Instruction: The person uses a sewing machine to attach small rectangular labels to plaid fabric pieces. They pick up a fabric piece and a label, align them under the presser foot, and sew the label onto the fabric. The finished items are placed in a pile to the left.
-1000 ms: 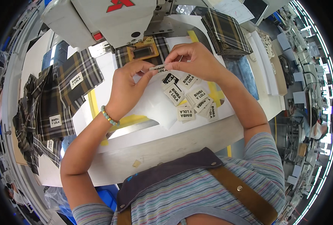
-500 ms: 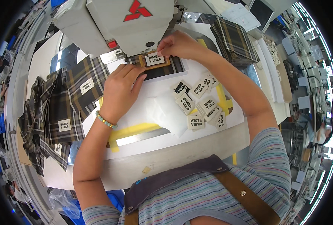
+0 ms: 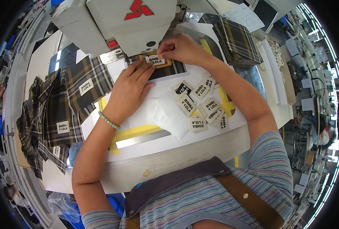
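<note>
Clock read from mid-view. At 6 o'clock, nearest: finely striped knit shirt [image 3: 177,204], dark matte apron bib [image 3: 177,175], brown strap [image 3: 253,196] with a metal snap. Beyond the bib, the smooth pale table [image 3: 184,150] and a small tan scrap [image 3: 147,173] on it. Yellow tape [image 3: 142,131] ran along the white sheet [image 3: 139,149] at 7 o'clock.

Toward 3 o'clock, loose labels [image 3: 209,106] overlapped in a heap: cream rectangles, bold black capitals on two lines; one was black with pale letters. At 9 o'clock, rumpled plaid pieces [image 3: 55,101], brown, black and white, bore similar labels.

Left wrist wore a bracelet [image 3: 109,120] of round beads. Left hand [image 3: 130,91] lay nearly flat, fingers extended, tips at the lower edge of a cream label [image 3: 153,61] near 12 o'clock. Right hand [image 3: 181,49] pinched that label's upper right corner between thumb and forefinger. The label sat over a tan frame [image 3: 166,65], plaid panel [image 3: 176,68] beneath.

Farther, at 11 o'clock: off-white machine head [image 3: 133,30], red three-part emblem [image 3: 139,10], squarish red button [image 3: 112,44]. At 1 o'clock, a neat plaid stack [image 3: 236,42]; behind it, marked paper [image 3: 244,17].
</note>
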### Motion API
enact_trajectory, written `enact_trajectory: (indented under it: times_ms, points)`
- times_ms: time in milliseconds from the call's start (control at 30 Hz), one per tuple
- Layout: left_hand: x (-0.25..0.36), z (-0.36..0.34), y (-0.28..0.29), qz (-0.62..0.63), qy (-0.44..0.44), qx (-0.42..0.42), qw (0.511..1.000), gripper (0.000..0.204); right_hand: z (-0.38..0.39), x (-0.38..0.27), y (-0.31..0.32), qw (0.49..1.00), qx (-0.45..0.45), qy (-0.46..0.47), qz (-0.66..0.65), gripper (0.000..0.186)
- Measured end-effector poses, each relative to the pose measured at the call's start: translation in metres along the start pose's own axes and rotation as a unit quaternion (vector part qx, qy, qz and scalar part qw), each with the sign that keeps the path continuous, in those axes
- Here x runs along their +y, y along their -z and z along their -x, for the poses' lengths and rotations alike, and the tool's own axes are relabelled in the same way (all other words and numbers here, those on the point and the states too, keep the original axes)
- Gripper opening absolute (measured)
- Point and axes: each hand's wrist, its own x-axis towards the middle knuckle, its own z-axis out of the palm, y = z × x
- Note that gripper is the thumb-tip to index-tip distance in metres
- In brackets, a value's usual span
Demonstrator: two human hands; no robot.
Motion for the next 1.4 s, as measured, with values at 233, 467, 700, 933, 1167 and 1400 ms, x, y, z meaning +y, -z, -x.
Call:
enact_trajectory:
  times_ms: [233, 467, 700, 933, 1167, 1400]
  points:
    - [-0.003, 0.0, 0.0, 0.06, 0.02, -0.006, 0.998, 0.047, 0.009, -0.005, -0.003, 0.972, 0.061, 0.135, 0.181, 0.015]
    - [-0.006, 0.0, -0.001, 0.092, 0.028, -0.009, 0.995, 0.048, 0.037, -0.017, -0.011, 0.902, 0.053, 0.202, 0.377, 0.021]
    - [-0.003, -0.002, 0.003, 0.093, 0.045, 0.01, 0.995, 0.045, 0.034, -0.001, -0.02, 0.907, 0.036, 0.301, 0.292, 0.029]
    - [-0.007, -0.001, 0.007, 0.078, 0.065, 0.034, 0.994, 0.035, 0.036, 0.0, -0.028, 0.92, 0.024, 0.28, 0.274, 0.039]
    - [-0.009, -0.001, 0.005, 0.07, 0.053, 0.026, 0.996, 0.037, 0.037, -0.001, -0.031, 0.924, 0.013, 0.256, 0.286, 0.046]
    - [-0.004, 0.001, 0.001, -0.006, 0.035, -0.055, 0.998, 0.049, 0.04, -0.002, -0.01, 0.973, 0.052, 0.193, 0.119, 0.04]
